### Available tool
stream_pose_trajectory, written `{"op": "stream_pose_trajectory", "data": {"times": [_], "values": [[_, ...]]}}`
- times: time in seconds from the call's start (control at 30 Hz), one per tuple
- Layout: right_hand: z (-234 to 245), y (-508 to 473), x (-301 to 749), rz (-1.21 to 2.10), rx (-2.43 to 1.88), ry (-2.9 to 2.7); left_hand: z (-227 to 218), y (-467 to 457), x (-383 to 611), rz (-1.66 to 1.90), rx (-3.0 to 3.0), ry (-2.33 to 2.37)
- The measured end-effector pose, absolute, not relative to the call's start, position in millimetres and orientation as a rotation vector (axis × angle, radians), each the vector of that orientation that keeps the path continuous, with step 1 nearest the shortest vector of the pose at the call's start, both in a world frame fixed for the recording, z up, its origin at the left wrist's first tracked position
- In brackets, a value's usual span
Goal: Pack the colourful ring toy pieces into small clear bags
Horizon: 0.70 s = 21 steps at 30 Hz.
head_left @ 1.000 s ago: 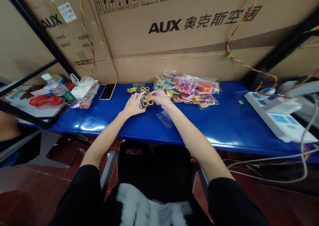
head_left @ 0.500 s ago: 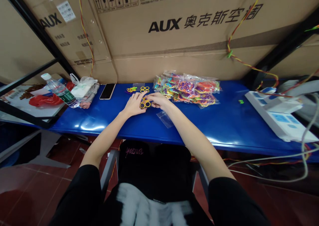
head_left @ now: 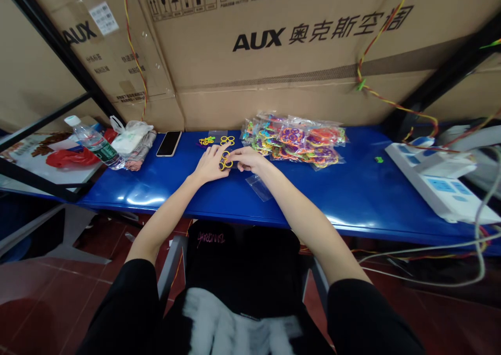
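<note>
A yellow piece made of several joined rings (head_left: 225, 162) lies low over the blue table, between my two hands. My left hand (head_left: 209, 165) holds its left edge, with the fingers reaching past its top and the thumb below. My right hand (head_left: 247, 159) pinches the right side of the same piece between thumb and fingertips. Just beyond my left fingers lies a second yellow ring piece (head_left: 227, 140). Beside it are small yellow-green and purple plastic pieces (head_left: 206, 141). A flat clear plastic bag (head_left: 258, 188) rests under my right wrist.
A heap of bagged colourful plastic pieces (head_left: 293, 138) lies right of my hands. Leftward are a phone (head_left: 169, 143), a plastic bag bundle (head_left: 133, 138) and a water bottle (head_left: 96, 143). A white device (head_left: 438, 180) with cables stands at right. Cardboard (head_left: 274, 78) walls the back.
The ring piece has turned and tilted slightly between my hands. My right fingertips have shifted a little left onto its rings. My left hand has hardly moved.
</note>
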State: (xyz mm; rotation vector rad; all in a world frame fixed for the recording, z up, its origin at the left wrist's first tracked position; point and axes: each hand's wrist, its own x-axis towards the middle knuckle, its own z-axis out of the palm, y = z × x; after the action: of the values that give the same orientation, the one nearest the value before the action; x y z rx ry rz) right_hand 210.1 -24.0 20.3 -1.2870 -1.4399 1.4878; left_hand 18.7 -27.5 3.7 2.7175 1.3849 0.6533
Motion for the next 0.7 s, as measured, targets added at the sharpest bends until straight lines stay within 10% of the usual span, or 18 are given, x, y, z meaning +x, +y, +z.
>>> {"op": "stream_pose_trajectory", "data": {"times": [0.7], "values": [[1.2, -21.7, 196.2, 1.107, -1.122, -1.784, 6.2, -28.9, 18.5, 0.623, 2.713, 1.425]]}}
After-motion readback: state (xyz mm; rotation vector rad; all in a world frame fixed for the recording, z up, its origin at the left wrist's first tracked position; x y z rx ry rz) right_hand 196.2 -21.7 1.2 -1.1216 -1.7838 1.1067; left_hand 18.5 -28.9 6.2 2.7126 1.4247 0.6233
